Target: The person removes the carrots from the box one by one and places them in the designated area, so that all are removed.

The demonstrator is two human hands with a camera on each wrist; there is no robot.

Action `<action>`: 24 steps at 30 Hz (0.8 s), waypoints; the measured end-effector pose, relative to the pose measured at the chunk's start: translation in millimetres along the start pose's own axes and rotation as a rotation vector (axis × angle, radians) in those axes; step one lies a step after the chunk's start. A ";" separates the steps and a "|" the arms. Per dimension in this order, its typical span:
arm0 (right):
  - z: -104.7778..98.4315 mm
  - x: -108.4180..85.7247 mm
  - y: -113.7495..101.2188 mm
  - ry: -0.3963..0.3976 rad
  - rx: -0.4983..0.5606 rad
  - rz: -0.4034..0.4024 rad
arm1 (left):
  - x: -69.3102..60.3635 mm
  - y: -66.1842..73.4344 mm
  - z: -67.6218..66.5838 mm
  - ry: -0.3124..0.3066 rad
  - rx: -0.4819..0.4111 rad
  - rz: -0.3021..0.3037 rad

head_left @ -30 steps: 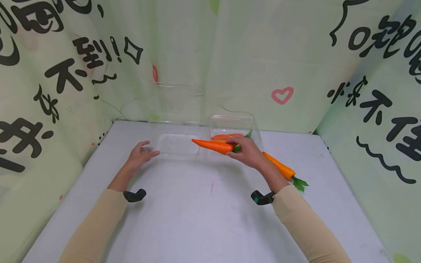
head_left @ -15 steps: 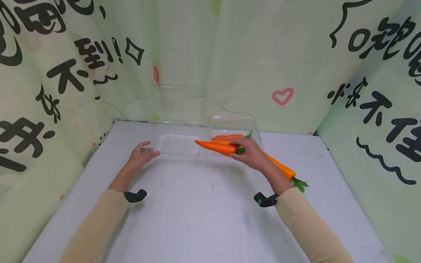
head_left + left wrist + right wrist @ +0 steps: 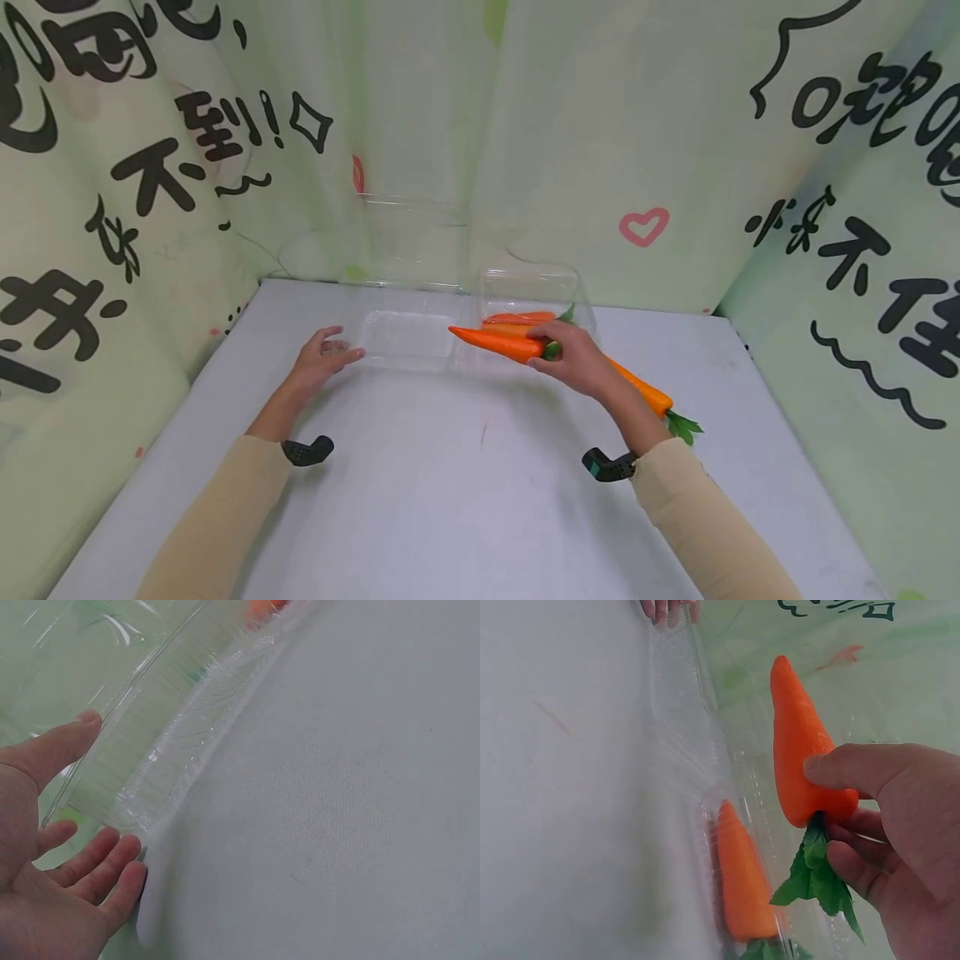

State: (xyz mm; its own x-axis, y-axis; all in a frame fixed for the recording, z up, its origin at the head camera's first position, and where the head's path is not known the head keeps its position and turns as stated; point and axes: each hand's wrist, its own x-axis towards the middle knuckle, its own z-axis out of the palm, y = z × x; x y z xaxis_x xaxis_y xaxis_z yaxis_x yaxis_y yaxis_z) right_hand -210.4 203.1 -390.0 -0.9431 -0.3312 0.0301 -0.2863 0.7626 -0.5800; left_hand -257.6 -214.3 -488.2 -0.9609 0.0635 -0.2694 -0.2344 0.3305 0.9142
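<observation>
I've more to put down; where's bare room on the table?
The white table is bare between the tan sleeves and right of the rightmost carrot. It's crowded back centre, around the clear plastic containers, where the right hand holds another carrot.

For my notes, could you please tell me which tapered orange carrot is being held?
The bright red-orange tapered carrot with green leaves, pinched by the right hand; the other carrots lie unheld.

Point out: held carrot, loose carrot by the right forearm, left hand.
Held carrot (image 3: 796, 742), right wrist view: orange body.
Loose carrot (image 3: 652, 394), head view: orange body.
Left hand (image 3: 317, 362), head view: middle.
</observation>
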 end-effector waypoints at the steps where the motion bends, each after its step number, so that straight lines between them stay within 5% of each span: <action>1: 0.3 -0.7 0.4 -0.001 -0.002 0.004 | 0.6 -0.2 0.1 0.000 0.000 0.000; 24: -5.8 -22.5 19.6 0.023 0.007 0.078 | -1.1 0.9 0.3 -0.009 -0.018 0.017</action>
State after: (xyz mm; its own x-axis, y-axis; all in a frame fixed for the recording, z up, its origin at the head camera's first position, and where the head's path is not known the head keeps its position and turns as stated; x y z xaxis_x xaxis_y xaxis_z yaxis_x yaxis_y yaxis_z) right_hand -195.8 228.7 -397.3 -0.9662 -0.2578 0.0029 -0.2104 0.7821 -0.5866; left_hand -256.7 -213.8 -487.2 -0.9634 0.0774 -0.2568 -0.2212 0.3128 0.9237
